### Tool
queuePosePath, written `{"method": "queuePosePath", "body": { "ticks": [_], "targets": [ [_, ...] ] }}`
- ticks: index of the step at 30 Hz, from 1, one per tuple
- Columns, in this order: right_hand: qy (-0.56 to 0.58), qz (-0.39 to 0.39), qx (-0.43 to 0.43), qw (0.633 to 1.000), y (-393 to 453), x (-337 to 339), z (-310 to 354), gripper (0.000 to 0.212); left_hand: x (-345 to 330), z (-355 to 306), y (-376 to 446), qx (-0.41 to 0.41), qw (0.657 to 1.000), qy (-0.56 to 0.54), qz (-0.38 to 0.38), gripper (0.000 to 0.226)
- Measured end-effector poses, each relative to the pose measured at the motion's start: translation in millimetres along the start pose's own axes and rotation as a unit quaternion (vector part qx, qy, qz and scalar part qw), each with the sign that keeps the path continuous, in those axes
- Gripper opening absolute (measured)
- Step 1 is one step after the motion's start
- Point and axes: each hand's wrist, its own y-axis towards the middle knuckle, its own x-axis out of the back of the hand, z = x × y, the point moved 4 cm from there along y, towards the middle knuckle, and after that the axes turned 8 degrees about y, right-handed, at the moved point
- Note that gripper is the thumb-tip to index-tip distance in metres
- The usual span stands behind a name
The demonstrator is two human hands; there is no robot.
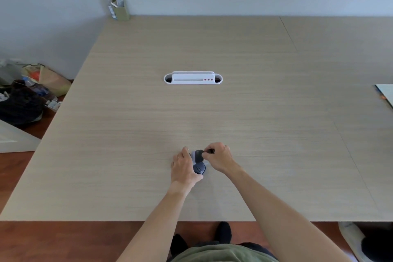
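Note:
A dark computer mouse (199,169) lies near the front middle of a light wooden table (212,112). My left hand (184,168) grips it from the left side. Just above it sits a dark rounded piece (199,155) with a pale part beside it, likely the mouse's cover. My right hand (219,158) pinches this dark piece from the right with thumb and fingers. What lies under my hands is hidden.
A white cable port (193,78) is set in the table's middle. A green holder with papers (119,8) stands at the far left corner. Bags (27,95) lie on the floor to the left. A book edge (386,94) shows at the right.

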Motion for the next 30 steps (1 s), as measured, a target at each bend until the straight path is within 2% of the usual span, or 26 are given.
{"method": "queuePosePath", "body": {
  "ticks": [3,5,10,13,15,19,21,23,26,28,30],
  "targets": [
    [-0.117,-0.038,-0.019,0.992,-2,3,-8,0.012,1,3,0,-0.006,1.0,-0.014,0.008,0.106],
    [-0.146,-0.07,-0.008,0.987,-1,6,-6,0.012,2,3,-1,-0.01,1.0,-0.018,0.017,0.112],
    [0.005,-0.045,0.0,0.999,7,-3,6,0.013,6,5,-2,-0.027,0.998,-0.038,0.03,0.117],
    [-0.063,-0.035,-0.004,0.997,8,-6,-3,0.012,9,7,-2,-0.04,0.997,-0.047,0.042,0.116],
    [-0.103,-0.064,0.003,0.993,7,-2,-2,0.014,9,9,-3,-0.038,0.997,-0.052,0.051,0.118],
    [-0.035,-0.048,0.034,0.998,10,-6,7,0.013,10,9,-4,-0.042,0.996,-0.054,0.055,0.121],
    [-0.053,-0.035,0.021,0.998,9,-8,3,0.012,10,9,-4,-0.048,0.996,-0.05,0.06,0.119],
    [-0.091,-0.058,0.01,0.994,6,-5,0,0.014,9,11,-3,-0.046,0.995,-0.052,0.069,0.12],
    [-0.038,-0.075,0.031,0.996,8,-6,5,0.017,9,13,-6,-0.035,0.994,-0.07,0.074,0.119],
    [-0.004,-0.049,0.029,0.998,9,-9,10,0.014,9,12,-8,-0.029,0.996,-0.064,0.055,0.115],
    [-0.025,-0.027,0.021,0.999,8,-11,8,0.014,9,11,-9,-0.006,0.998,-0.058,0.027,0.107]
  ]
}}
